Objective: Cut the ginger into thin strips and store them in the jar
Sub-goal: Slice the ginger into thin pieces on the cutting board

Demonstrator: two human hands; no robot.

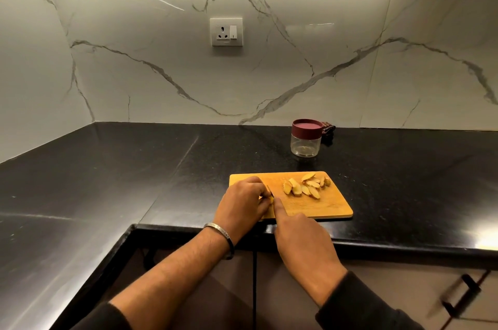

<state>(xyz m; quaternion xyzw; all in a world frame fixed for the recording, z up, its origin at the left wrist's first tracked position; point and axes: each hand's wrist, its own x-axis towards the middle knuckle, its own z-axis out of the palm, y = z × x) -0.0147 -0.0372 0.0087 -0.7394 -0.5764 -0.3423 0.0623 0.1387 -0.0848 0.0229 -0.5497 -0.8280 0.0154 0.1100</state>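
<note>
A wooden cutting board (323, 207) lies at the front edge of the black counter. Several ginger slices (305, 185) are piled on its far right part. My left hand (242, 203) curls over a small ginger piece (266, 199) at the board's left side, hiding most of it. My right hand (301, 238) grips a knife (270, 191), index finger stretched along the blade; only a bit of blade shows beside the left fingers. A clear jar (305, 145) with a maroon lid on stands behind the board.
A dark cloth (328, 130) lies behind the jar against the marble wall. A wall socket (226, 32) sits above the counter. The black counter (107, 168) turns a corner at the left. A cabinet handle (463, 294) shows at lower right.
</note>
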